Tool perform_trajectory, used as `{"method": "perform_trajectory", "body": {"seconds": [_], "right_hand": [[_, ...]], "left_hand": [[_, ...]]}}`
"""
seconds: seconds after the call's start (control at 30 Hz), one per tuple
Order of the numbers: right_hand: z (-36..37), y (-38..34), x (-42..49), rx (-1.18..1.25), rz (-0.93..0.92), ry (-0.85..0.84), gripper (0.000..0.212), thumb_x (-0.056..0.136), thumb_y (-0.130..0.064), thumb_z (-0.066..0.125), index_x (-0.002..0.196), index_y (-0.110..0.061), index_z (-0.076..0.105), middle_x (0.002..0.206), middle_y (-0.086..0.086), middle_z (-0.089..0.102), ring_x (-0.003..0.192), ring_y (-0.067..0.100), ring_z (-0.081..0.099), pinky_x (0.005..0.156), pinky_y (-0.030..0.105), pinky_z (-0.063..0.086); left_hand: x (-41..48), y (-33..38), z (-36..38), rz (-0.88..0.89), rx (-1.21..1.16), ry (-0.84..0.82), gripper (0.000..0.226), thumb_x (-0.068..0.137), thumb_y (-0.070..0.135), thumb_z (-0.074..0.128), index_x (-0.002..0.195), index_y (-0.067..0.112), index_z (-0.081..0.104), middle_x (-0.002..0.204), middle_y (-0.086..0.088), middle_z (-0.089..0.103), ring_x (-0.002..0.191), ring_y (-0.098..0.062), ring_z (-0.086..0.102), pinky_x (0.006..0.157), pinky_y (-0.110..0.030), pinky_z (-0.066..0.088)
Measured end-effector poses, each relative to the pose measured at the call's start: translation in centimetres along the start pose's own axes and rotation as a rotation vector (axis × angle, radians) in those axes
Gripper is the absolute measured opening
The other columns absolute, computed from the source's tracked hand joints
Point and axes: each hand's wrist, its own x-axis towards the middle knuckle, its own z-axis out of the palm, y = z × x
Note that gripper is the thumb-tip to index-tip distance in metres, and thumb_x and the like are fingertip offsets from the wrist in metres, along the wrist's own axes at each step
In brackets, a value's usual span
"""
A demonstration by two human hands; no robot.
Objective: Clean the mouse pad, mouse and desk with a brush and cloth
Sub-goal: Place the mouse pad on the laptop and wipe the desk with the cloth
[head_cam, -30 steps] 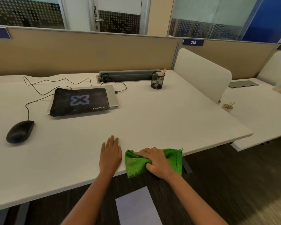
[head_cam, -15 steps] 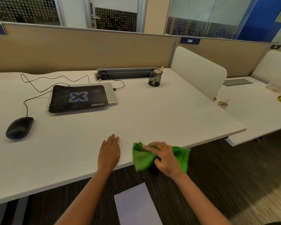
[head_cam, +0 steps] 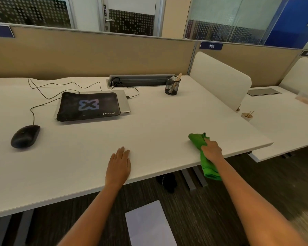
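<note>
My right hand (head_cam: 212, 150) grips a green cloth (head_cam: 200, 141) on the white desk (head_cam: 158, 125), near its front right edge; part of the cloth hangs over the edge. My left hand (head_cam: 119, 162) rests flat on the desk near the front edge, fingers straight. A black mouse pad (head_cam: 89, 106) lies on top of a closed silver laptop (head_cam: 124, 102) at the back left. The black wired mouse (head_cam: 25, 136) sits at the far left. A wooden-handled brush (head_cam: 176, 82) stands in a black mesh cup (head_cam: 172, 86) at the back.
A grey cable tray (head_cam: 139, 80) and loose cables (head_cam: 48, 89) run along the back. A white divider panel (head_cam: 220, 79) bounds the desk's right side. A small cup with sticks (head_cam: 246, 116) stands on the neighbouring desk. A paper sheet (head_cam: 149, 224) lies on the floor below.
My right hand has swept the green cloth to the right along the desk's front edge and slightly further in. My left hand has stayed flat in place.
</note>
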Motion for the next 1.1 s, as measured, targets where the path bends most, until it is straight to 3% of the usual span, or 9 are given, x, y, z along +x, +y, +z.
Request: {"method": "perform_trajectory", "body": {"seconds": [0.17, 0.4, 0.57, 0.7, 0.9, 1.1], "right_hand": [[2.4, -1.3, -1.8, -0.033, -0.045, 0.039, 0.051, 0.095, -0.022, 0.037, 0.145, -0.020, 0.025, 0.145, 0.013, 0.029, 0.125, 0.038, 0.031, 0.104, 0.045, 0.032], [7.3, -5.1, -6.7, 0.030, -0.331, 0.005, 0.051, 0.091, -0.022, 0.043, 0.141, -0.020, 0.035, 0.141, 0.010, 0.037, 0.121, 0.033, 0.035, 0.101, 0.042, 0.038], [8.7, -5.3, -9.6, 0.070, -0.482, -0.030, 0.050, 0.080, -0.020, 0.054, 0.130, -0.023, 0.048, 0.129, 0.002, 0.046, 0.111, 0.024, 0.039, 0.091, 0.034, 0.044], [8.6, -4.3, -10.6, 0.077, -0.582, -0.048, 0.049, 0.074, -0.016, 0.058, 0.122, -0.025, 0.053, 0.121, -0.001, 0.049, 0.108, 0.022, 0.040, 0.090, 0.038, 0.043], [8.1, -3.0, -11.0, -0.034, -0.751, -0.053, 0.048, 0.074, -0.015, 0.057, 0.121, -0.024, 0.054, 0.121, -0.003, 0.050, 0.108, 0.020, 0.042, 0.090, 0.034, 0.041], [6.9, -1.2, -10.9, -0.179, -0.878, -0.103, 0.049, 0.072, -0.015, 0.057, 0.120, -0.021, 0.056, 0.126, 0.001, 0.050, 0.112, 0.021, 0.043, 0.094, 0.038, 0.040]], "left_hand": [[0.0, 0.1, 0.1, -0.008, -0.003, -0.003, 0.044, 0.102, 0.019, 0.026, 0.146, 0.012, 0.028, 0.158, -0.008, 0.017, 0.146, -0.019, 0.015, 0.120, -0.031, 0.008], [0.1, 0.2, 0.0, -0.014, -0.009, -0.005, 0.044, 0.102, 0.019, 0.026, 0.145, 0.012, 0.028, 0.158, -0.008, 0.018, 0.146, -0.019, 0.016, 0.119, -0.031, 0.008], [0.2, 0.1, -0.2, -0.002, -0.037, -0.002, 0.043, 0.101, 0.014, 0.030, 0.144, 0.009, 0.032, 0.156, -0.010, 0.022, 0.145, -0.020, 0.021, 0.119, -0.032, 0.012], [0.2, 0.1, -0.2, 0.003, -0.035, 0.010, 0.043, 0.100, 0.014, 0.031, 0.143, 0.009, 0.034, 0.155, -0.010, 0.024, 0.143, -0.019, 0.025, 0.118, -0.032, 0.013], [0.0, 0.2, -0.1, -0.004, -0.005, 0.054, 0.043, 0.100, 0.014, 0.030, 0.143, 0.009, 0.034, 0.154, -0.009, 0.028, 0.142, -0.018, 0.026, 0.118, -0.034, 0.013], [-0.1, 0.3, -0.1, -0.013, 0.004, 0.056, 0.043, 0.100, 0.014, 0.030, 0.143, 0.010, 0.034, 0.153, -0.008, 0.030, 0.143, -0.019, 0.025, 0.119, -0.035, 0.012]]}}
